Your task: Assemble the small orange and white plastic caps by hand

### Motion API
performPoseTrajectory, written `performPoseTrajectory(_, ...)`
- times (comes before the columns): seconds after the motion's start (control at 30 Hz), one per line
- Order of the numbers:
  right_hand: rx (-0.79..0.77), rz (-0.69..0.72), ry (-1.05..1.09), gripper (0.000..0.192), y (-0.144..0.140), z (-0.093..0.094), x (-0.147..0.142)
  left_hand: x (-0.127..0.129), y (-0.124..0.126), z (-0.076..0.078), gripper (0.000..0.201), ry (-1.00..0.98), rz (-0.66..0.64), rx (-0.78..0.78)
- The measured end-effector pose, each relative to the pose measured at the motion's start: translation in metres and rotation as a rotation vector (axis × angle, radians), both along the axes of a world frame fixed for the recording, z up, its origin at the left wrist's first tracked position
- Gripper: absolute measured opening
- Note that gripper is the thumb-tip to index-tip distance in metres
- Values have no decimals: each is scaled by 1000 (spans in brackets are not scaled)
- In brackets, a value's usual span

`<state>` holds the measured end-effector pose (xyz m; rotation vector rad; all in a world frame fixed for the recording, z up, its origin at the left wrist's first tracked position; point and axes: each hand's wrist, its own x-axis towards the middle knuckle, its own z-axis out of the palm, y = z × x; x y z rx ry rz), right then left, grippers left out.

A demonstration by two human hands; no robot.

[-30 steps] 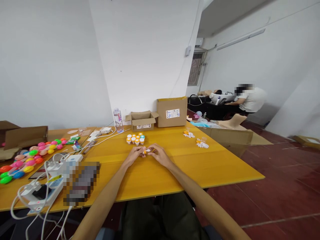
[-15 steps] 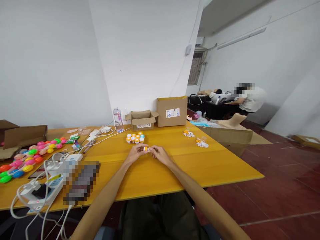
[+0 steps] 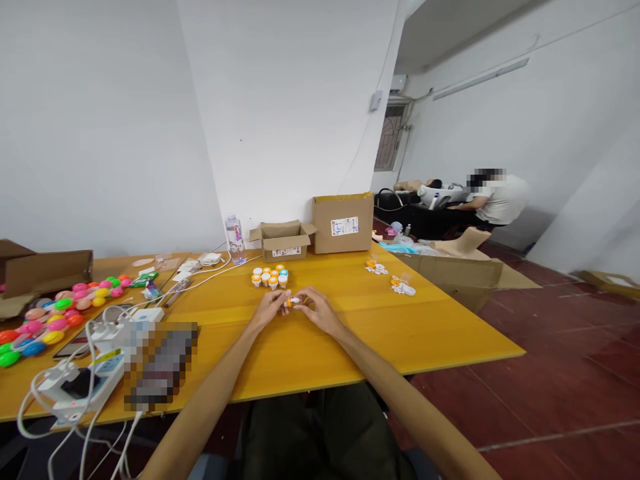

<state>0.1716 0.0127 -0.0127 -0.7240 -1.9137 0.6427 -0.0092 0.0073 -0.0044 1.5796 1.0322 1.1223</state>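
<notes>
The grip is a shared one: the left hand (image 3: pixel 269 308) and the right hand (image 3: pixel 316 309) meet fingertip to fingertip over the yellow worktop (image 3: pixel 440 333), and both pinch a small orange-and-white piece (image 3: pixel 291 301) between them; the left fingers close on its orange end, the right fingers on its white end, so its long axis runs across, from one hand to the other, roughly level with the worktop; it is too small to tell whether it is one part or two pressed together. Neither hand is nearer than the other, since the piece sits in the gap where they touch, held just above the worktop rather than resting on it.

Taking that piece as the landmark and going left to right: far to its left lie bright plastic balls (image 3: pixel 60 313) beside a flattened cardboard box (image 3: pixel 47 270); nearer on the left run white cables and a power strip (image 3: pixel 85 383); behind and left of it stands a water bottle (image 3: pixel 234 238); just behind it, close to the fingertips but apart from them, stands a cluster of small capped jars (image 3: pixel 270 277) with orange, white and blue lids; further behind sit an open small carton (image 3: pixel 283 241) and a taller closed carton (image 3: pixel 344 223); to its right, well apart, lie two little heaps of orange and white parts (image 3: pixel 395 280); far right, off the worktop, a seated person (image 3: pixel 500 197) bends over another desk.
</notes>
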Motion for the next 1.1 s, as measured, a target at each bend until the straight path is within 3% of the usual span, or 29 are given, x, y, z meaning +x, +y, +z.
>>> performPoseTrajectory(0.27, -257, -3, 47, 36, 1, 0, -1, 2, -4, 6, 43, -15, -2, 46)
performPoseTrajectory(0.5, -427, 63, 144, 45, 6, -4, -1, 3, 0, 1, 46, -74, -8, 104)
performPoseTrajectory(0.63, -434, 96, 200, 46, 7, -3, -2, 4, 0, 0, 56, -97, 7, 105)
performPoseTrajectory(0.87, -427, 82, 228, 38, 6, -5, -3, 4, -1, -1, 46, 6, 6, 8)
performPoseTrajectory(1.1, -420, 90, 260, 40, 7, -5, -3, 5, -3, 3, 53, -59, 18, 100)
